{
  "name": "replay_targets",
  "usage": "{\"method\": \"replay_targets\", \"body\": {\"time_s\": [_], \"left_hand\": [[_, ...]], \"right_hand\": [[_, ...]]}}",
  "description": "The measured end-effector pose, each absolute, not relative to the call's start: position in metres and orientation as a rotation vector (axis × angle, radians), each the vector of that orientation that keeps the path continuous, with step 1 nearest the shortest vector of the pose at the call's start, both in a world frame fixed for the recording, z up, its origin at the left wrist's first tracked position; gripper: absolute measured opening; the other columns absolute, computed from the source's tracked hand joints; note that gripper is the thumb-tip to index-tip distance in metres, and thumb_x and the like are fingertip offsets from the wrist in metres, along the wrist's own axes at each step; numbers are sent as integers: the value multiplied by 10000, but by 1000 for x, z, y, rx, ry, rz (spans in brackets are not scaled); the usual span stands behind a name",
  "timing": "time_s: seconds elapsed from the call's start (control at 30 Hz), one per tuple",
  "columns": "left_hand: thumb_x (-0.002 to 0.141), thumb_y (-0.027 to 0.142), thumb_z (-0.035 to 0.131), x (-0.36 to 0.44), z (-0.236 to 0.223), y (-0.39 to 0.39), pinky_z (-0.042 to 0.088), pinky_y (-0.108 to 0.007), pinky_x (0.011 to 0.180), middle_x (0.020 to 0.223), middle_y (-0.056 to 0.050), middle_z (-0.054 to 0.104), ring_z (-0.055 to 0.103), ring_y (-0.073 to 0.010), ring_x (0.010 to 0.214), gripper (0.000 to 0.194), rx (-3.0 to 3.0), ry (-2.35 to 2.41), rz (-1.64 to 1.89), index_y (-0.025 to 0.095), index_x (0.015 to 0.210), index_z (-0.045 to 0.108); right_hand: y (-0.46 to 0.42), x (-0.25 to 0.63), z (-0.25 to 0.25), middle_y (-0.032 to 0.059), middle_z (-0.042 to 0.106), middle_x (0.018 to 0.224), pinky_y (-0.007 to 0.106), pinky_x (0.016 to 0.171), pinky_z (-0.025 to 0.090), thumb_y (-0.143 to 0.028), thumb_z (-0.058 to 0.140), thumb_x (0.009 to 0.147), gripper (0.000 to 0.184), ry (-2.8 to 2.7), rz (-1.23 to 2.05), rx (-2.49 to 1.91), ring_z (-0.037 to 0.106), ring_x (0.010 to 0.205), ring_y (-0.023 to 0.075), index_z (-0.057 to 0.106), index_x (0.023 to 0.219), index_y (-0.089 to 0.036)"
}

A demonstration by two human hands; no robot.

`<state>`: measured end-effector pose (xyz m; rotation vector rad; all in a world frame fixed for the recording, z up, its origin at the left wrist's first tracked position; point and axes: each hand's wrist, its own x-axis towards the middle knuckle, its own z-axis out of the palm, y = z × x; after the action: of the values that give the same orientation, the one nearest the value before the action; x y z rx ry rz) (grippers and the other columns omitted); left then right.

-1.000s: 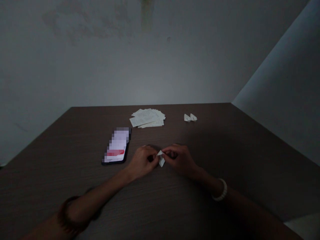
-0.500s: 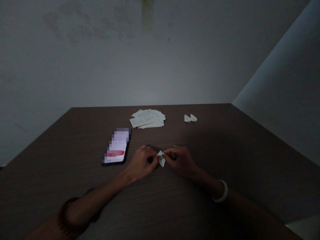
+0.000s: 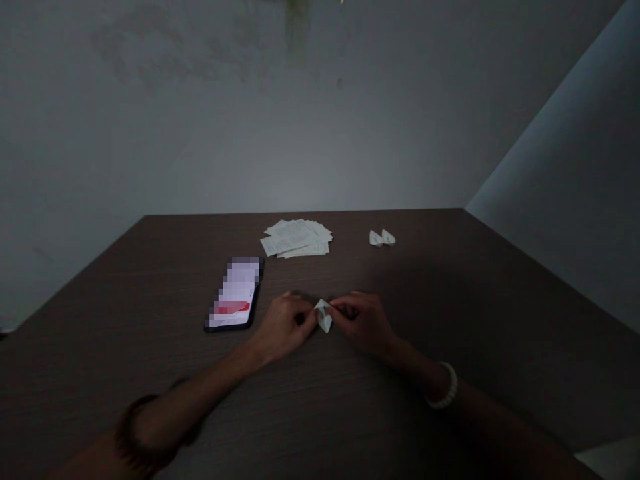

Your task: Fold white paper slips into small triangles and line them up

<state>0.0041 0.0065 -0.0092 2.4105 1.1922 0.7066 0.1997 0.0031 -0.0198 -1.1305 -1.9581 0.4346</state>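
Observation:
A small piece of folded white paper (image 3: pixel 325 318) is held between my two hands, low over the table near the middle of the view. My left hand (image 3: pixel 283 325) pinches its left side between thumb and fingers. On the opposite side, my right hand (image 3: pixel 365 321) grips the paper's right edge in the same way. The paper comes to a point at top and bottom, and its side edges are hidden by my fingertips. Farther back to the right lie two small folded paper pieces (image 3: pixel 382 238), side by side.
A fanned stack of printed paper slips (image 3: pixel 300 238) lies toward the back of the dark wooden table (image 3: pixel 310 420). The phone (image 3: pixel 235 293), its screen lit, rests left of my left hand. A grey wall (image 3: pixel 310 147) stands behind the table.
Both hands keep their pinch on the folded paper, which has shifted very slightly. The whole view has moved a touch; the other objects lie as before.

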Motion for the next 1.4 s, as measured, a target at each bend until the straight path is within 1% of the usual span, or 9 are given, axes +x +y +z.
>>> {"method": "replay_targets", "body": {"time_s": [0.13,0.23,0.37,0.6,0.8,1.07,1.2,1.33,1.4], "left_hand": [[889,267,449,4,-8,7,365,-312,704,552,7,551,510,-127,551,359,2397,1214,703,149,570,564],[894,277,436,4,-7,6,360,-307,685,565,4,552,506,-129,552,354,2407,1195,694,149,595,577],[898,290,436,4,-6,5,356,-317,695,588,-4,578,521,-139,571,353,2432,1177,671,149,615,591],[939,288,400,5,-4,5,357,-301,696,550,14,534,493,-122,546,402,2353,1197,689,148,601,566],[931,268,422,4,-10,7,357,-284,683,507,32,484,450,-103,504,407,2359,1167,717,152,552,514],[887,274,453,5,-12,4,360,-296,677,527,23,513,474,-119,539,360,2412,1117,719,157,549,492],[889,276,448,5,-13,7,364,-301,679,512,28,502,464,-114,525,374,2398,1120,704,157,536,478],[886,293,465,4,-10,6,383,-304,688,514,33,501,467,-109,518,376,2378,1149,722,157,536,473],[871,316,508,4,-7,4,391,-281,640,528,40,495,462,-104,504,326,2336,1224,799,161,585,495]], "right_hand": [[2,200,-19,-20,588,536,227,520,334,-218,665,786,86,-1971,439,-1128,483,492,94,726,736,-184],[2,200,-19,-25,593,533,227,529,343,-196,666,773,66,-1968,435,-1116,491,491,95,731,759,-192],[2,200,-19,-22,614,547,230,544,348,-170,667,764,80,-1991,432,-1105,501,501,95,720,709,-193],[3,201,-23,-32,587,526,234,545,343,-224,658,789,93,-1941,339,-1134,470,477,91,696,707,-200],[2,201,-23,-27,586,556,241,571,345,-194,643,787,165,-2028,215,-1052,482,526,100,609,626,-184],[1,201,-18,-27,541,557,260,579,318,-142,566,796,237,-2216,-54,-978,445,542,106,494,575,-185],[0,201,-17,-27,546,566,253,586,326,-139,580,786,206,-2209,13,-1007,461,551,108,514,597,-186],[-1,201,-17,-21,586,619,242,619,358,-150,600,773,116,-2112,169,-1055,507,590,113,569,669,-188],[-1,202,-17,-15,604,644,240,628,368,-150,600,772,85,-2102,212,-1069,524,603,115,585,698,-189]]}}
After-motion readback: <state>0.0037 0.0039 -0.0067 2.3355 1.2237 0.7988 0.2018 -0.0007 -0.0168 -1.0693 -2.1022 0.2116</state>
